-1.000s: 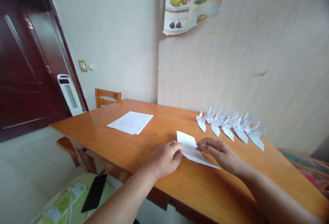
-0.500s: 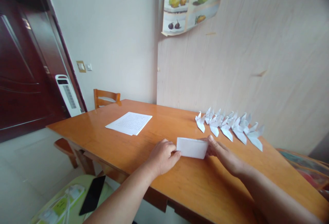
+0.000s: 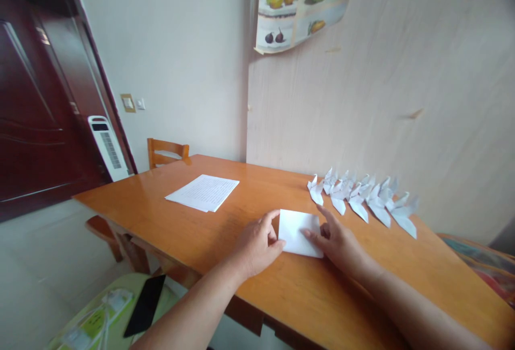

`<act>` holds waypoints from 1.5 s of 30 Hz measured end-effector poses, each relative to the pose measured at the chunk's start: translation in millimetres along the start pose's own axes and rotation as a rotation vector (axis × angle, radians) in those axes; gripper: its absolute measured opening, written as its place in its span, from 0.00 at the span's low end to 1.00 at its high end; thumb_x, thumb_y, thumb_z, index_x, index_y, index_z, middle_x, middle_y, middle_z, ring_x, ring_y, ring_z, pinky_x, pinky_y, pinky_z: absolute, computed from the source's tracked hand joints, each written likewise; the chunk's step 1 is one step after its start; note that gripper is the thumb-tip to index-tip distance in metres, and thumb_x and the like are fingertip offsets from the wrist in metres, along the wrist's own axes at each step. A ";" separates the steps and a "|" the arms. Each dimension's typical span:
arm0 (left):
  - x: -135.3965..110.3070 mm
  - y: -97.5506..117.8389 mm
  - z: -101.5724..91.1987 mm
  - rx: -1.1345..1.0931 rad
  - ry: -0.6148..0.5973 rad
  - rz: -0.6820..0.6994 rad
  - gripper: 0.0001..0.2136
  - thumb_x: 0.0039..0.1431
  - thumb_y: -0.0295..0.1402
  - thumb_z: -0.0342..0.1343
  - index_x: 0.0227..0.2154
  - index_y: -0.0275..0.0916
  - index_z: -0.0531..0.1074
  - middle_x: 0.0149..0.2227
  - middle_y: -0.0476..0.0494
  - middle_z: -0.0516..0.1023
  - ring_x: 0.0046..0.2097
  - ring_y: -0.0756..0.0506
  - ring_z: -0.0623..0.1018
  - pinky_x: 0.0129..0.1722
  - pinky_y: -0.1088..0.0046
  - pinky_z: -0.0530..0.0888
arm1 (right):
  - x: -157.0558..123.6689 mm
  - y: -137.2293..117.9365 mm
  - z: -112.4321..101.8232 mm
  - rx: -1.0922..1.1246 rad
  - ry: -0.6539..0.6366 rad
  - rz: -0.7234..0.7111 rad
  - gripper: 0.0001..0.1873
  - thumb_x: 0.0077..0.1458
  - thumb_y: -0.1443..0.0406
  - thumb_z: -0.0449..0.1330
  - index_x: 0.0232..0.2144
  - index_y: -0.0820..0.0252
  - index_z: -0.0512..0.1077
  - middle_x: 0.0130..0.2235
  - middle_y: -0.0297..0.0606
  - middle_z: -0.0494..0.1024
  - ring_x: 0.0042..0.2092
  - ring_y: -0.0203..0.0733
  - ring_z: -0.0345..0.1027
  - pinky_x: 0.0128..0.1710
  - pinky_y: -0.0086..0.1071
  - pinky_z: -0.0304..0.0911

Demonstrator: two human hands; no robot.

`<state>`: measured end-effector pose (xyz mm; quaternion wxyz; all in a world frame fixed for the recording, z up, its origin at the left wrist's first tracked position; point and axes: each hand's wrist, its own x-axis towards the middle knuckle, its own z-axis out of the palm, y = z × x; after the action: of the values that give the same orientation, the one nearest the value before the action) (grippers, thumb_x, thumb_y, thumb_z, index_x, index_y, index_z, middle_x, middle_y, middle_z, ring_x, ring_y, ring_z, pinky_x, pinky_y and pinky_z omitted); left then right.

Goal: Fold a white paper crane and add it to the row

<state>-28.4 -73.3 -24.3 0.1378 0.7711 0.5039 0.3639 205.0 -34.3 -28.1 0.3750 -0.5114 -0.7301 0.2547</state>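
Note:
A folded white sheet of paper (image 3: pixel 295 230) lies flat on the orange wooden table (image 3: pixel 249 200). My left hand (image 3: pixel 257 245) rests at the sheet's left edge, thumb and fingers pinched on it. My right hand (image 3: pixel 336 240) lies on the sheet's right side, its fingers stretched out and pressing the paper down. Just beyond my right hand stands a row of several white folded paper birds (image 3: pixel 362 197) near the wall.
A stack of printed white sheets (image 3: pixel 203 192) lies on the table's far left part. A wooden chair (image 3: pixel 167 151) stands behind the table, beside a white tower fan (image 3: pixel 107 146) and a dark door (image 3: pixel 36 109). A black phone (image 3: pixel 145 304) lies on a green surface below.
The paper was a longer sheet, then stood up folded between my hands; now it lies flat, folded smaller, with my right fingers pressing on it.

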 end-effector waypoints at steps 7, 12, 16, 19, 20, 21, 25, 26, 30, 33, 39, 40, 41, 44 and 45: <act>-4.6 11.7 -4.8 0.221 0.028 0.229 0.17 0.58 0.28 0.55 0.50 0.45 0.72 0.53 0.43 0.72 0.55 0.41 0.69 0.57 0.57 0.65 | -0.5 3.8 -6.2 -0.372 0.003 -0.096 0.37 0.57 0.48 0.57 0.64 0.56 0.58 0.44 0.42 0.74 0.36 0.44 0.73 0.35 0.36 0.65; -6.3 12.8 -4.2 0.281 -0.085 0.281 0.15 0.65 0.27 0.48 0.48 0.47 0.75 0.56 0.49 0.74 0.62 0.41 0.65 0.57 0.56 0.63 | -1.0 -2.2 -12.2 -0.507 -0.034 -0.261 0.21 0.61 0.54 0.55 0.52 0.53 0.73 0.46 0.43 0.76 0.44 0.48 0.73 0.42 0.38 0.65; -5.2 12.8 -2.6 0.276 -0.108 0.247 0.15 0.64 0.26 0.47 0.49 0.46 0.73 0.53 0.49 0.76 0.61 0.41 0.66 0.56 0.57 0.62 | -4.7 -13.3 -17.1 -0.548 -0.080 -0.382 0.15 0.65 0.58 0.51 0.43 0.50 0.77 0.42 0.40 0.79 0.43 0.47 0.71 0.43 0.40 0.63; -4.9 14.0 -2.2 0.273 -0.107 0.232 0.15 0.65 0.27 0.47 0.49 0.46 0.73 0.53 0.48 0.76 0.61 0.41 0.66 0.57 0.57 0.62 | -9.0 -21.0 -19.1 -0.586 -0.082 -0.406 0.14 0.65 0.57 0.52 0.41 0.49 0.77 0.42 0.39 0.80 0.44 0.47 0.70 0.44 0.42 0.61; -5.0 14.6 -2.3 0.275 -0.107 0.229 0.14 0.66 0.28 0.47 0.49 0.46 0.73 0.53 0.47 0.76 0.61 0.42 0.66 0.57 0.57 0.62 | -10.0 -22.5 -19.2 -0.594 -0.090 -0.414 0.13 0.64 0.56 0.53 0.41 0.49 0.77 0.42 0.38 0.80 0.44 0.47 0.70 0.45 0.42 0.60; -5.0 15.1 -2.3 0.276 -0.108 0.226 0.14 0.66 0.28 0.47 0.49 0.45 0.73 0.53 0.47 0.76 0.61 0.42 0.67 0.57 0.57 0.62 | -10.7 -23.5 -19.0 -0.600 -0.098 -0.421 0.13 0.64 0.56 0.53 0.42 0.50 0.76 0.42 0.38 0.80 0.44 0.47 0.71 0.45 0.42 0.60; -5.2 16.4 -2.5 0.267 -0.121 0.212 0.13 0.67 0.30 0.46 0.48 0.46 0.73 0.53 0.47 0.76 0.60 0.42 0.67 0.57 0.58 0.62 | -10.8 -24.3 -17.3 -0.611 -0.130 -0.422 0.13 0.64 0.56 0.53 0.43 0.51 0.76 0.44 0.39 0.80 0.44 0.46 0.71 0.46 0.42 0.59; -5.1 16.4 -2.5 0.263 -0.128 0.208 0.13 0.67 0.30 0.46 0.48 0.46 0.73 0.53 0.47 0.75 0.60 0.42 0.67 0.57 0.58 0.62 | -10.8 -24.4 -17.1 -0.612 -0.137 -0.416 0.13 0.65 0.56 0.53 0.42 0.51 0.75 0.44 0.38 0.79 0.44 0.46 0.71 0.46 0.42 0.59; -4.5 15.7 -2.1 0.254 -0.154 0.192 0.13 0.68 0.31 0.46 0.49 0.46 0.72 0.54 0.47 0.74 0.60 0.44 0.68 0.58 0.60 0.63 | -11.7 -25.3 -17.2 -0.610 -0.185 -0.382 0.14 0.65 0.55 0.52 0.38 0.52 0.75 0.40 0.38 0.79 0.42 0.46 0.71 0.45 0.41 0.59; -3.8 15.1 -1.8 0.253 -0.175 0.185 0.13 0.68 0.32 0.45 0.49 0.45 0.72 0.55 0.47 0.73 0.59 0.45 0.68 0.59 0.61 0.63 | -12.5 -24.6 -16.6 -0.607 -0.214 -0.363 0.13 0.65 0.56 0.53 0.35 0.53 0.74 0.38 0.38 0.79 0.41 0.46 0.71 0.44 0.41 0.60; -2.6 13.9 -0.4 0.259 -0.191 0.162 0.13 0.68 0.33 0.45 0.50 0.44 0.72 0.57 0.47 0.72 0.59 0.45 0.69 0.60 0.62 0.64 | -12.2 -20.3 -13.3 -0.606 -0.227 -0.333 0.13 0.65 0.56 0.52 0.37 0.52 0.74 0.39 0.38 0.79 0.42 0.47 0.71 0.43 0.41 0.62; -2.6 13.6 -0.2 0.259 -0.192 0.158 0.13 0.68 0.33 0.46 0.50 0.44 0.72 0.57 0.47 0.73 0.59 0.45 0.69 0.60 0.62 0.64 | -12.2 -19.7 -13.1 -0.609 -0.229 -0.328 0.13 0.65 0.55 0.51 0.38 0.51 0.74 0.40 0.37 0.79 0.42 0.47 0.71 0.43 0.42 0.62; -2.6 13.3 0.1 0.259 -0.193 0.155 0.13 0.68 0.33 0.46 0.50 0.44 0.71 0.56 0.47 0.73 0.59 0.45 0.69 0.60 0.62 0.64 | -12.1 -19.4 -13.0 -0.611 -0.232 -0.321 0.14 0.65 0.55 0.51 0.38 0.51 0.74 0.40 0.37 0.79 0.42 0.48 0.72 0.43 0.42 0.63; -2.9 12.5 0.6 0.255 -0.195 0.144 0.13 0.68 0.33 0.46 0.51 0.44 0.71 0.56 0.47 0.73 0.59 0.45 0.69 0.60 0.62 0.64 | -12.0 -18.8 -13.3 -0.613 -0.237 -0.312 0.15 0.65 0.54 0.50 0.40 0.51 0.74 0.43 0.38 0.79 0.44 0.49 0.72 0.45 0.44 0.64; -3.0 12.4 0.7 0.253 -0.196 0.143 0.14 0.68 0.33 0.46 0.51 0.44 0.71 0.56 0.47 0.73 0.59 0.45 0.69 0.60 0.62 0.64 | -11.9 -18.6 -13.5 -0.610 -0.236 -0.313 0.16 0.65 0.54 0.50 0.41 0.51 0.74 0.45 0.39 0.79 0.45 0.49 0.72 0.46 0.45 0.65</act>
<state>-20.2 -81.4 -18.8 0.0619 0.8480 0.4736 0.2298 207.8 -52.1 -9.5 0.1528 -0.4487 -0.8802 0.0217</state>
